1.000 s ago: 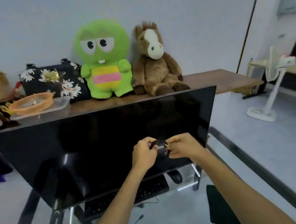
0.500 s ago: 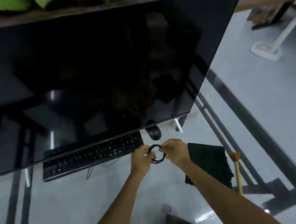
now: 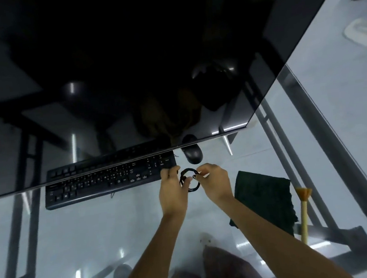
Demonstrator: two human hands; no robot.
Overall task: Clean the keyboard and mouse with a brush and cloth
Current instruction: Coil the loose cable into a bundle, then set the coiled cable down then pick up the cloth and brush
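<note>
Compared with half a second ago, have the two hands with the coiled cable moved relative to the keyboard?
No. The left hand and right hand hold the coiled cable just beyond the keyboard's right end, before the mouse, as earlier; only the camera tilted down.

This looks like a computer workstation in an office or a home study. A large dark monitor (image 3: 126,66) stands on a glass-topped desk (image 3: 52,230) with a metal frame, and a black keyboard (image 3: 106,182) and a black mouse (image 3: 193,154) lie just below the screen's lower edge. A dark cloth (image 3: 264,200) and a pale-handled brush (image 3: 304,210) lie on the glass at the right, and a light, glossy floor shows through and past the desk.
</note>
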